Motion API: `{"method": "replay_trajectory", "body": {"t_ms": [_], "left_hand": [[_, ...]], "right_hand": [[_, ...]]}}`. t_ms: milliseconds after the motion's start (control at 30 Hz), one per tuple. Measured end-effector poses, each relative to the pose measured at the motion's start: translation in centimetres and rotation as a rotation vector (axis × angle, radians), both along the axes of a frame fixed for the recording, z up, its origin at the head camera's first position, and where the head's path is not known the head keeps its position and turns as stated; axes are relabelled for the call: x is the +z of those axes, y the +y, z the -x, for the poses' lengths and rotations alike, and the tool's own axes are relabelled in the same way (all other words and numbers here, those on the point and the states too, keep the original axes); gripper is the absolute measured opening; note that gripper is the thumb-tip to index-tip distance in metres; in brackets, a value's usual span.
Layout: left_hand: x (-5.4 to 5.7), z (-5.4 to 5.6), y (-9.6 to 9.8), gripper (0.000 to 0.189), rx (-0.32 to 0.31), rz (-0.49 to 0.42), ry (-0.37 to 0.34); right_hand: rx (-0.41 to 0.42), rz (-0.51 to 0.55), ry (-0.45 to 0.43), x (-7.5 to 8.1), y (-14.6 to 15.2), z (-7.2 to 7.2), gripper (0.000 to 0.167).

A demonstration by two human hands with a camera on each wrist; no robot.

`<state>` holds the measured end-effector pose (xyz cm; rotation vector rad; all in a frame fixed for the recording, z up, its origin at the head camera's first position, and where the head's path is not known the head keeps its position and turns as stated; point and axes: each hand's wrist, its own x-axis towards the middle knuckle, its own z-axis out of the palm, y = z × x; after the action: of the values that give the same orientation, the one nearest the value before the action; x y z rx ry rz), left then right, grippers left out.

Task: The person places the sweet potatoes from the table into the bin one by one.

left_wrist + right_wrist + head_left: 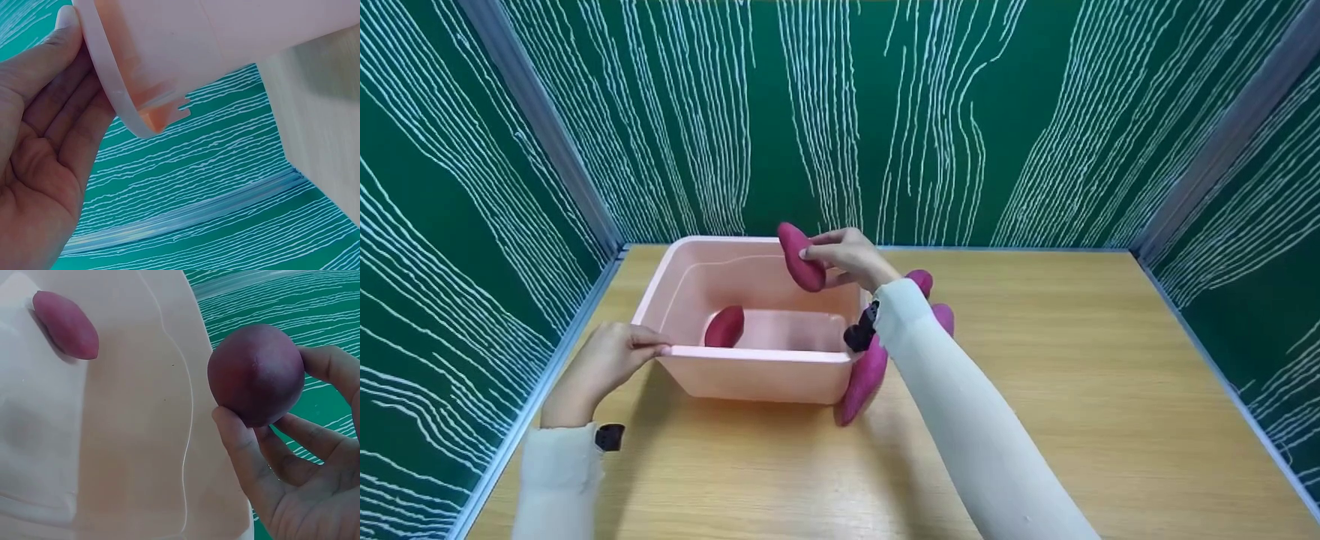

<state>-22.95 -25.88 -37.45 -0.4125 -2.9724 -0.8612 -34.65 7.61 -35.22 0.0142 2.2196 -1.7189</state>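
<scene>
A pink plastic bin (769, 379) stands on the table, its open top facing up. My left hand (601, 367) pinches the bin's rim at its near left corner; the left wrist view has the thumb and fingers on either side of the rim (107, 67). Over the bin's far right part, my right hand (851, 256) holds a reddish-purple sweet potato (797, 259) between thumb and fingers. In the right wrist view this sweet potato (256, 374) appears end-on. Another sweet potato (725, 327) lies inside on the bin's floor.
Beside the bin's right side lie more sweet potatoes: one near the front (864, 384), another (944, 316) partly behind the right sleeve, and one farther back (920, 280). Green panels (1020, 172) with white wavy lines enclose the wooden table (1072, 375) at the back and sides.
</scene>
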Motion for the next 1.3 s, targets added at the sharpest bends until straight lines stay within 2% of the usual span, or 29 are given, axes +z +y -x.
{"method": "replay_trajectory", "body": {"t_ms": [233,500,767,1100,1300], "left_hand": [[0.14,0.11,0.08,0.020,0.010,-0.018,-0.046],[0.24,0.34,0.18,0.020,0.001,-0.015,-0.035],[0.36,0.29,0.17,0.019,0.002,0.010,-0.006],[0.10,0.16,0.00,0.020,0.019,-0.005,-0.047],[-0.05,0.08,-0.07,0.019,0.017,-0.008,-0.037]], "right_hand": [[-0.003,-0.009,-0.008,-0.08,0.01,0.02,0.049],[-0.004,-0.038,0.010,-0.35,-0.10,-0.02,0.052],[0.000,-0.021,0.024,-0.50,-0.02,0.06,0.055],[-0.011,-0.032,0.016,-0.53,-0.20,-0.12,0.053],[-0.011,-0.058,0.023,-0.64,-0.26,-0.10,0.051]]}}
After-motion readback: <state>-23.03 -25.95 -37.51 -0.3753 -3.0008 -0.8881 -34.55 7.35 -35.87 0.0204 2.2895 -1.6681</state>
